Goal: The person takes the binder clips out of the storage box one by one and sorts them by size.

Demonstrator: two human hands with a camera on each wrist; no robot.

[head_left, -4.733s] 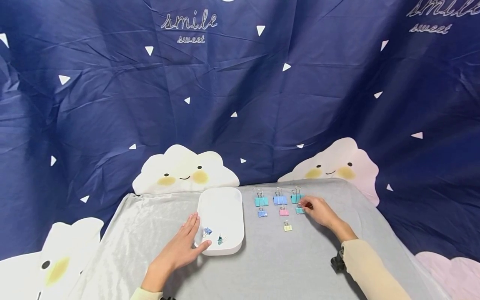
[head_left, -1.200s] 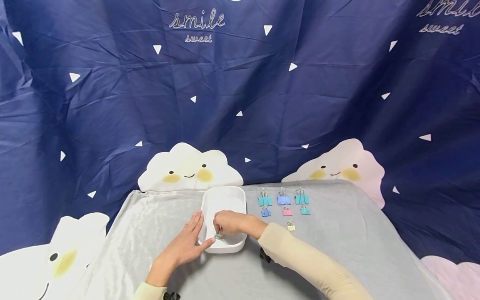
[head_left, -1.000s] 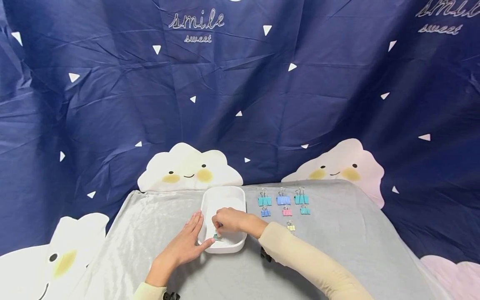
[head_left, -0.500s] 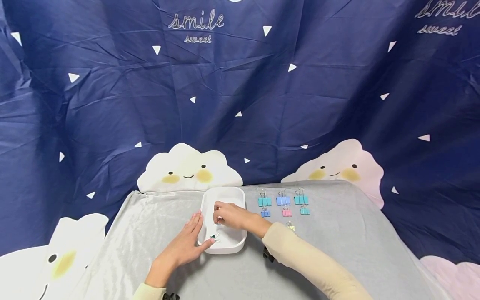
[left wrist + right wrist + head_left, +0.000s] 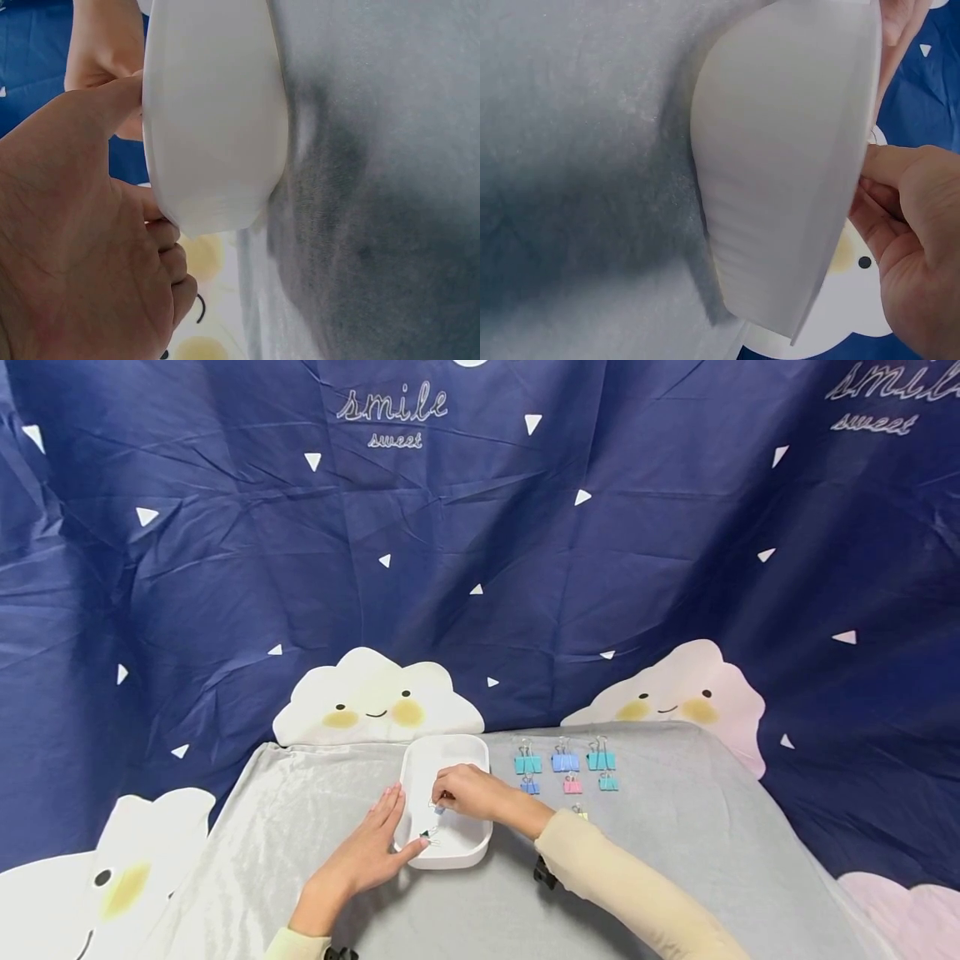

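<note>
A white tray (image 5: pixel 446 857) stands on the grey cloth. My left hand (image 5: pixel 367 852) rests along its left side, fingers extended at the rim and the thumb reaching over the near corner. Inside the tray, my right hand (image 5: pixel 468 792) pinches a small blue binder clip (image 5: pixel 439 809), partly covered by the fingertips. A dark teal binder clip (image 5: pixel 425 835) with silver handles lies in the tray beside my left thumb. Both wrist views show the tray's outer wall (image 5: pixel 214 112), which hides the clips from them.
Right of the tray, three large binder clips (image 5: pixel 566 762) form a back row. Below them sit small blue, pink (image 5: pixel 573 786) and teal (image 5: pixel 608 783) clips. A yellow clip (image 5: pixel 581 812) is partly hidden by my right sleeve. A blue curtain (image 5: pixel 480 527) hangs behind.
My right hand has left the small teal clip in the row and reached into the tray. It has since moved farther back there with the blue clip. My left hand stays at the rim.
</note>
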